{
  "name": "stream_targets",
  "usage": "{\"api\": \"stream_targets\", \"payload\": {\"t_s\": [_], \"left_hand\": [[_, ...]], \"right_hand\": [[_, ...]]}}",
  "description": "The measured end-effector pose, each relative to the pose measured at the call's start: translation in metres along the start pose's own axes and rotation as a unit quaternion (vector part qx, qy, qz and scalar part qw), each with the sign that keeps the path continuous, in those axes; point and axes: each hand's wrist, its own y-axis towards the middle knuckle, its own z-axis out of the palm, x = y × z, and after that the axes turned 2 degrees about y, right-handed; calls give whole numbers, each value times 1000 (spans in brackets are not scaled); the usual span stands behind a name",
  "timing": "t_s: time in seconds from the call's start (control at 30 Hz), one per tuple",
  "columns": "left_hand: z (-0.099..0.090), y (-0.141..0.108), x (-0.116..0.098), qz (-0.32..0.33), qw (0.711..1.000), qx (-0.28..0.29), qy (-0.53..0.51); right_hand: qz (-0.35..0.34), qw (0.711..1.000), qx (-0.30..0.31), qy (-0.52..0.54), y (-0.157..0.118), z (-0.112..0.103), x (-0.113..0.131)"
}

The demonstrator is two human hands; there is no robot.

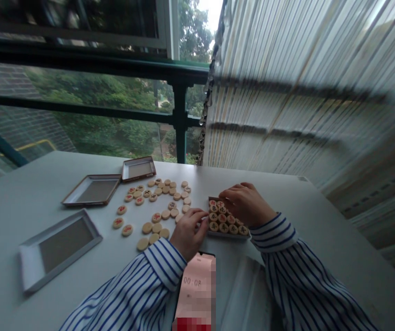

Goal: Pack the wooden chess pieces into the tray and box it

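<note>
Rows of round wooden pieces with red and black characters fill much of a small box [230,235] on the white table. My right hand [247,203] is over the back right part of the box, its fingers bent down and hiding some pieces; what its fingertips hold, if anything, is hidden. Beside the box's left edge, my left hand [191,232] has its fingers curled together, and I cannot make out anything in them. Many loose wooden pieces [156,227] lie to the left of my left hand, some blank side up, some showing characters.
A large grey-white tray [28,271] lies at the left, with two brown-edged lids or trays [109,195] [138,177] behind it. A phone [195,289] showing a timer lies between my forearms. Beyond the table [269,177] are a green railing and a string curtain.
</note>
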Motion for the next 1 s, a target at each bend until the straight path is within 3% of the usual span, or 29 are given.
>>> {"api": "stream_targets", "payload": {"t_s": [0.47, 0.8, 1.0], "left_hand": [[-12, 4, -2, 21, 998, -50, 13], [-41, 10, -7, -24, 995, -84, 45], [-72, 15, 4, -55, 991, -108, 63]], "right_hand": [[-9, 998, -59, -17, -3, -11, 6], [8, 995, -96, 4, -6, -20, 5], [5, 995, -99, 8, -6, -23, 6]]}}
